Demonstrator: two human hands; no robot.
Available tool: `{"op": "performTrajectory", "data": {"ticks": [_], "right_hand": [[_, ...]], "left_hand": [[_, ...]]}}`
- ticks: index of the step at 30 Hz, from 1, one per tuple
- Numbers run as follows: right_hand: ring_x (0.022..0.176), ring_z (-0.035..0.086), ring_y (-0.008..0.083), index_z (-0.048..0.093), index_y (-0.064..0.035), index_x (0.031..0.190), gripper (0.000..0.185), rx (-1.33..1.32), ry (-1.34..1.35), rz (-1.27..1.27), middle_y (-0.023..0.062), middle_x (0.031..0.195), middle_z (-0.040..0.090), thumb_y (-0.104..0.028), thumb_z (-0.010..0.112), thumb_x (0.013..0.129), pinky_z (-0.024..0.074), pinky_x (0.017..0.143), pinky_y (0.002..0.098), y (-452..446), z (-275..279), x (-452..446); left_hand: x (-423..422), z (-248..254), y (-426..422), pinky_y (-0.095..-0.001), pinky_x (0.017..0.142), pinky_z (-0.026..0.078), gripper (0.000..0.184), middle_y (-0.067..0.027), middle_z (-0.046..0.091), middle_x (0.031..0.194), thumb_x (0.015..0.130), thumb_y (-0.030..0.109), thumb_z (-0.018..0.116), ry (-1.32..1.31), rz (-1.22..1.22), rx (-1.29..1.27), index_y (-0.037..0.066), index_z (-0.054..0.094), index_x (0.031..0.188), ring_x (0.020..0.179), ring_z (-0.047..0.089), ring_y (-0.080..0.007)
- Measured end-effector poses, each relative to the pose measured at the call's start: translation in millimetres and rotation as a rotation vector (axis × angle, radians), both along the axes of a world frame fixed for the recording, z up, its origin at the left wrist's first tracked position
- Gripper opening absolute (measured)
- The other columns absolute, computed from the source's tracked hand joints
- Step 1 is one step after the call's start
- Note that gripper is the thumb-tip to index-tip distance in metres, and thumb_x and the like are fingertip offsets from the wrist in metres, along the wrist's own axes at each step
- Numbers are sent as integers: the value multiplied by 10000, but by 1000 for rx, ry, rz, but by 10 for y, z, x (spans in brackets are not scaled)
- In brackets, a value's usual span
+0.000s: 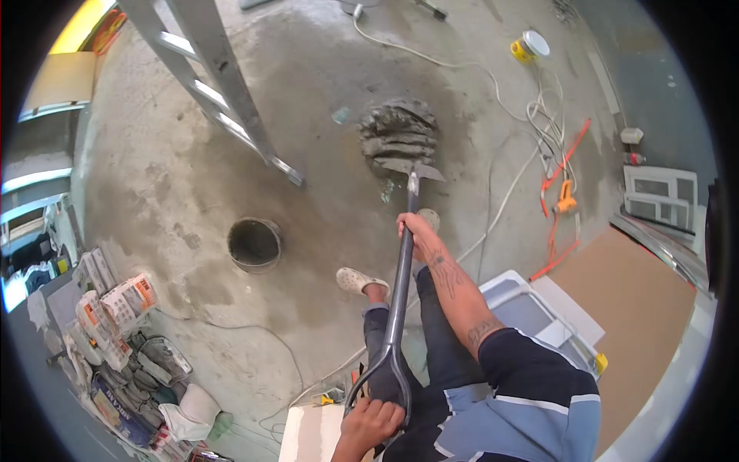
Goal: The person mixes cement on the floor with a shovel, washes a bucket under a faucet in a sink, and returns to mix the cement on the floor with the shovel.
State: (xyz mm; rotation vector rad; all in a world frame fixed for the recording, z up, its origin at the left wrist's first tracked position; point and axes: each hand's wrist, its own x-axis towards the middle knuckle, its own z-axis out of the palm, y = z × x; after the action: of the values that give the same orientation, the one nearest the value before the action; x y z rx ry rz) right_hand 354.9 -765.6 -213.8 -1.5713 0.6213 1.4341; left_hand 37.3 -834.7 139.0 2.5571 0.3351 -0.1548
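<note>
A long-handled shovel (pixel 399 292) slants down and away from me. My left hand (pixel 372 423) is closed round its D-shaped grip near my body. Farther along, my right hand (pixel 416 229) wraps the dark shaft just above the metal blade. The blade (pixel 426 170) rests against the near edge of a mound of wet grey mortar (pixel 396 135) on the concrete floor. Ridges run across the mound, and damp stains surround it. Left of my feet stands a bucket (pixel 255 245) with a dark inside; its contents are unclear.
An aluminium ladder (pixel 219 92) stands at the upper left. Bags and rubble (pixel 146 366) line the left wall. White cables (pixel 543 115), an orange tool (pixel 566 197) and a yellow-and-white tub (pixel 530 46) lie to the right. Beside me are a step stool (pixel 531 304) and a brown board (pixel 635 308).
</note>
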Motion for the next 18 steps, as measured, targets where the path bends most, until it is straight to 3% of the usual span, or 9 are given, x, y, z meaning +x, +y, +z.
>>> {"op": "performTrajectory", "data": {"ticks": [3, 5, 8, 11, 13, 14, 15, 17, 18], "right_hand": [[420, 500, 164, 508, -11, 658, 98, 12, -45, 36, 57, 531, 488, -9, 564, 738, 459, 407, 323, 273, 443, -97], [426, 506, 169, 508, -7, 656, 104, 124, -68, 45, 66, 538, 498, -10, 575, 735, 459, 406, 327, 508, 634, -92], [452, 520, 182, 505, 1, 710, 88, 310, -63, 7, 76, 549, 503, 5, 588, 740, 455, 417, 332, 959, 889, 58], [462, 517, 197, 485, -14, 744, 118, 456, 155, -150, 76, 559, 493, -11, 603, 753, 464, 438, 335, 1535, 867, 257], [481, 525, 212, 478, -21, 741, 124, 449, 415, -233, 83, 567, 494, -14, 601, 756, 479, 459, 339, 1921, 694, 333], [491, 530, 221, 478, -22, 733, 120, 431, 570, -256, 88, 571, 498, -12, 596, 757, 488, 470, 342, 2069, 549, 323], [501, 536, 225, 485, -21, 733, 106, 447, 520, -116, 93, 577, 501, -5, 588, 754, 498, 482, 353, 2089, 453, 154], [514, 546, 235, 498, -12, 728, 80, 345, 488, 57, 101, 591, 507, 13, 571, 752, 517, 501, 390, 2100, 477, -138], [519, 549, 238, 498, 1, 729, 75, 303, 474, 59, 104, 597, 509, 14, 565, 759, 520, 502, 401, 2011, 541, -266]], "left_hand": [[-29, 323, 107, -303, 536, 371, 172, 40, 376, 549, 744, 221, 617, -153, 222, 63, 167, 461, 697, 479, 398, -123], [206, 746, 297, -356, 421, 314, 81, -48, 450, 526, 590, 109, 621, -252, 554, 4, 81, 545, 592, 435, 447, -216], [318, 857, 347, -363, 445, 350, 96, -35, 491, 552, 568, 115, 638, -207, 622, -14, 95, 551, 603, 475, 486, -220], [299, 758, 304, -359, 453, 373, 119, -44, 520, 573, 596, 99, 668, -258, 746, -101, 97, 549, 602, 491, 508, -235], [667, 939, 476, -315, 420, 373, 155, -73, 532, 575, 728, 93, 663, -319, 1070, -86, 53, 544, 637, 455, 493, -208], [732, 973, 401, -299, 425, 371, 158, -58, 525, 578, 761, 89, 641, -256, 1415, -172, 43, 537, 651, 454, 476, -178], [792, 1006, 340, -284, 430, 368, 165, -43, 518, 581, 795, 85, 618, -188, 1754, -258, 34, 529, 665, 452, 459, -148], [993, 1266, 592, -259, 442, 364, 180, -22, 478, 573, 856, 61, 561, -480, 2070, -658, 26, 517, 685, 452, 413, -112], [968, 1301, 562, -257, 456, 371, 187, -19, 437, 549, 877, 38, 530, -536, 2151, -673, 38, 514, 690, 447, 380, -110]]}}
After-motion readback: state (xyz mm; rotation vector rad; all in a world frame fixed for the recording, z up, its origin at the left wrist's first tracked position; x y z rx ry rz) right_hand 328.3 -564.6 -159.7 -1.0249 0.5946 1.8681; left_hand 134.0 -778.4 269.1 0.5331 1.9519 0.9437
